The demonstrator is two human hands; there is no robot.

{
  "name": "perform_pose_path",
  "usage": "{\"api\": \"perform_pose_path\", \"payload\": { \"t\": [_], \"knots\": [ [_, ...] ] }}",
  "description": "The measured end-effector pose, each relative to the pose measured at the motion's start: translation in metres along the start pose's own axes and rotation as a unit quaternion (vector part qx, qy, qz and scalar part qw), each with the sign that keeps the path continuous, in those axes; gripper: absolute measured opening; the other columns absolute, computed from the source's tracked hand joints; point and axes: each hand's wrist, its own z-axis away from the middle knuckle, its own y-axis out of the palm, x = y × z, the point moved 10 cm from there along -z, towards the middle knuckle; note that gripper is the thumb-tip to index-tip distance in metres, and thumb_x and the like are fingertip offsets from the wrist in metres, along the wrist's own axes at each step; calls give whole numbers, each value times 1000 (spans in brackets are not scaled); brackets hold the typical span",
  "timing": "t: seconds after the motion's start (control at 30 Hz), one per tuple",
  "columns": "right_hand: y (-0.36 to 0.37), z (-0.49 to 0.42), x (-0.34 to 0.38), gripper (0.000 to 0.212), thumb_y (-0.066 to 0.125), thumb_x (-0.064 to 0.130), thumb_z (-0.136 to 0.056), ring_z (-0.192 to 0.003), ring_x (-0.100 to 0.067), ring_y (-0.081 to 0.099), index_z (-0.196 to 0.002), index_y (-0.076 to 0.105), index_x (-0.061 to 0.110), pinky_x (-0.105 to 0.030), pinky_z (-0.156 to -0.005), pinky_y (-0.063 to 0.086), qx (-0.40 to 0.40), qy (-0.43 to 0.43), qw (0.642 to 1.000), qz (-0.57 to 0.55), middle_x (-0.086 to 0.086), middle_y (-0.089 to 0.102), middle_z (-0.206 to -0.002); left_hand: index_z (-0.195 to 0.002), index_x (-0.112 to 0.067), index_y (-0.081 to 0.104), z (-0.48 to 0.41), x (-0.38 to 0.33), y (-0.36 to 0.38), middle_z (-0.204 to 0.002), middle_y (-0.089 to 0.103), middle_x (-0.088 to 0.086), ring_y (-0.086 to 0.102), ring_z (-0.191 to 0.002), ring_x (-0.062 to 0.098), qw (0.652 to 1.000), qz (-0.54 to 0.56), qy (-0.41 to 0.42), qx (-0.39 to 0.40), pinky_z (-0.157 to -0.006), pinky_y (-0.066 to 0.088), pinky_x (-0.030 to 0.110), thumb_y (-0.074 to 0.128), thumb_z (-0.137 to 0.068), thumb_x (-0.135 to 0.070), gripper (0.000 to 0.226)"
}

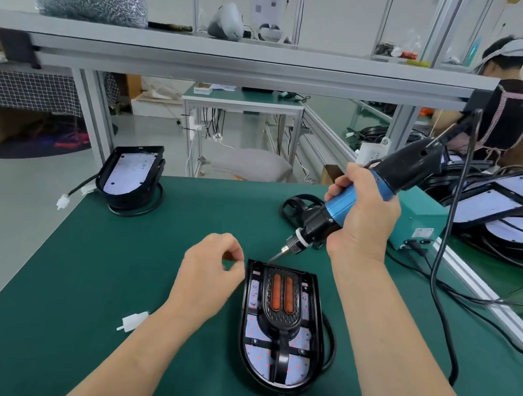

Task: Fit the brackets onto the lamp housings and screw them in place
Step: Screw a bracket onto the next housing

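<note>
Our right hand (364, 218) clamps the blue-and-black electric screwdriver (341, 200), bit (273, 258) at the far-left corner of the black D-shaped lamp housing (317, 321), long axis running away from us. Left hand (209, 277) curled just beside that corner; contents unclear.

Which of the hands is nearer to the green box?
Right. The right hand, gripping the screwdriver, is just left of the green box; the left hand is farther left, beside the lamp housing.

lamp housing (275, 386) | black, flat on mat | bracket (279, 320) seated inside
</note>
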Motion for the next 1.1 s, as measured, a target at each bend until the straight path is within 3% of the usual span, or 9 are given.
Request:
{"api": "perform_pose_path", "payload": {
  "t": [0.13,0.23,0.37,0.57,0.8,0.9,0.97,1.03,1.1],
  "knots": [
    [-6,0,5,19,71,4,-81,-48,-15,53,-84,54,11,-26,-50,47,0,4,1000,0,-2,57,-59,-83,-28,66,1,17,9,-99,63,-5,63,-89,8,994,21,-84,64,-79,50,24,69,-85,-16,13],
    [-2,8,-6,17,68,-1,-85,-48,-16,52,-83,55,8,-25,-49,46,19,24,999,26,-3,55,-59,-112,-29,59,21,30,33,-109,63,7,65,-87,21,951,155,-205,172,-85,59,40,71,-86,-13,33],
    [8,27,-27,15,67,-7,-87,-51,-18,51,-89,56,3,-27,-50,47,49,27,996,69,-6,55,-61,-134,-31,33,55,29,63,-89,67,3,66,-66,13,895,241,-263,267,-59,55,26,74,-81,-2,72],
    [12,41,-41,16,70,-3,-82,-53,-21,51,-83,57,6,-27,-50,48,79,37,991,104,-10,55,-66,-115,-24,51,68,32,71,-88,71,5,64,-72,17,908,214,-266,242,-60,47,28,68,-79,-2,45],
    [22,46,-34,15,70,7,-72,-53,-21,51,-79,58,7,-26,-50,47,91,24,989,115,-12,54,-69,-112,-27,53,69,29,66,-79,67,-2,61,-68,16,910,203,-266,246,-59,47,30,68,-61,-20,54],
    [22,43,-26,16,71,3,-76,-53,-22,50,-82,57,7,-27,-51,47,85,15,992,89,-11,53,-67,-121,-29,45,69,31,60,-93,65,0,67,-80,14,917,194,-260,232,-67,54,30,81,-71,-24,61],
    [21,39,-18,15,70,-1,-82,-53,-23,49,-86,56,4,-27,-51,47,77,8,994,74,-9,53,-65,-130,-35,39,62,30,46,-109,59,0,64,-94,15,944,151,-225,186,-79,53,28,84,-74,-31,71],
    [21,36,-10,14,69,0,-82,-53,-23,49,-87,57,3,-26,-50,46,70,3,996,57,-9,53,-65,-123,-33,49,51,20,26,-109,58,-3,60,-93,10,973,107,-170,115,-82,49,24,83,-77,-31,57],
    [21,34,-2,13,69,1,-82,-51,-20,50,-83,58,6,-27,-49,45,68,4,997,36,-7,55,-62,-102,-27,65,46,14,14,-94,66,-5,61,-77,7,979,120,-148,76,-71,47,18,82,-78,-25,29]
  ]
}}
